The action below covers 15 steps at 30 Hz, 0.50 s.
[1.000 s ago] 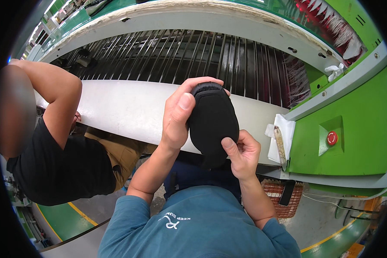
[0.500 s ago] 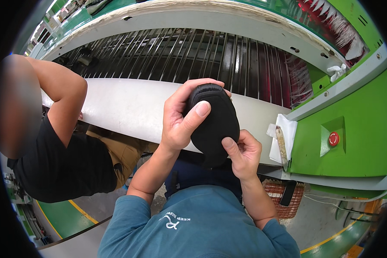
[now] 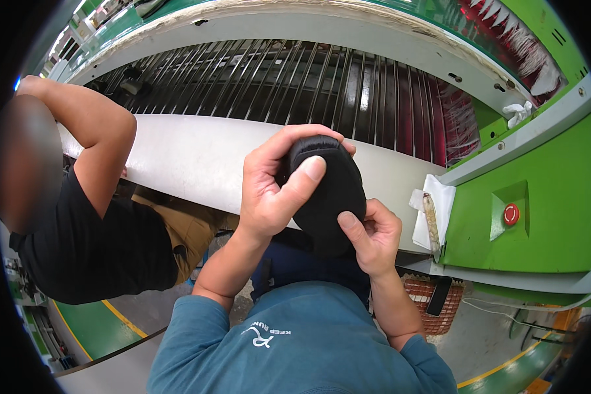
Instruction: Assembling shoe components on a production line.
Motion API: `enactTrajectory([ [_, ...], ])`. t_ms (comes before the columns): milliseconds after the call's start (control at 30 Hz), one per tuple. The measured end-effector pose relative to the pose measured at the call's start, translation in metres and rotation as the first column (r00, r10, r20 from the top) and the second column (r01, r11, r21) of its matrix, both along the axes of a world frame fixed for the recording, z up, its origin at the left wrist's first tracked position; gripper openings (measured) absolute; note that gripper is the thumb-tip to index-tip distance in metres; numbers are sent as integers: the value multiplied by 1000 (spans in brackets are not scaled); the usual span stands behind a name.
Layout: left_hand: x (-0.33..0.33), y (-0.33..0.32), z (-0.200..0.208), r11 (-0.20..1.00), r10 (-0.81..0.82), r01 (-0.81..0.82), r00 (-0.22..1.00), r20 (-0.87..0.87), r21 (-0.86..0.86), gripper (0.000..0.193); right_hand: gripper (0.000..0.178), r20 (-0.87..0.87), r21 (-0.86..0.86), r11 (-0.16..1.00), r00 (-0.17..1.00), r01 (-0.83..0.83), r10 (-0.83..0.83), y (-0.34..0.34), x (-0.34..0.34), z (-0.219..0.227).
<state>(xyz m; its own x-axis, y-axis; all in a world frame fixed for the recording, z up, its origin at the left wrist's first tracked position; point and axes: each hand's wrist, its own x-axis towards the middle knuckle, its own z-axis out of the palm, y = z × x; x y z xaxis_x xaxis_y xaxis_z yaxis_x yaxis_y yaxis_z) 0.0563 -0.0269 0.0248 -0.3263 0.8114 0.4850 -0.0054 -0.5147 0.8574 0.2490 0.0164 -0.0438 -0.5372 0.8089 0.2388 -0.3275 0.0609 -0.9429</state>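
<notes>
Between my two hands is a black fabric piece (image 3: 335, 187), long and rounded like a shoe upper; its exact kind is not clear. My left hand (image 3: 272, 187) wraps around its upper left side, with the thumb pressed on the face and the fingers curled over the far end. At the lower right edge my right hand (image 3: 374, 240) pinches it, thumb on top and the other fingers bent behind. The underside is hidden. The piece is held above the front of a white ledge (image 3: 197, 157), close to my body.
Beyond the ledge runs a bed of metal rods (image 3: 243, 82). On the right stands a green machine housing (image 3: 551, 217) with a red stop button (image 3: 511, 214); a taped knife-like tool (image 3: 431, 223) lies on white cloth beside it. A co-worker in a black shirt (image 3: 92, 243) is at left.
My left hand has shifted slightly left and its thumb a little right across the black piece, whose far end sits slightly lower. Both hands keep their hold.
</notes>
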Motion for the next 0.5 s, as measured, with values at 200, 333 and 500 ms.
enactTrajectory([
  [200,-3,-11,24,989,48,-74,979,-196,-129,29,17,56,28,999,998,-32,30,0,6,4],
  [333,-9,-8,24,991,24,-54,972,-235,-121,31,19,71,34,999,997,-30,27,2,5,13],
  [500,-8,-3,21,997,-4,-8,987,-162,-71,32,25,48,118,988,993,99,-105,5,-8,27],
])
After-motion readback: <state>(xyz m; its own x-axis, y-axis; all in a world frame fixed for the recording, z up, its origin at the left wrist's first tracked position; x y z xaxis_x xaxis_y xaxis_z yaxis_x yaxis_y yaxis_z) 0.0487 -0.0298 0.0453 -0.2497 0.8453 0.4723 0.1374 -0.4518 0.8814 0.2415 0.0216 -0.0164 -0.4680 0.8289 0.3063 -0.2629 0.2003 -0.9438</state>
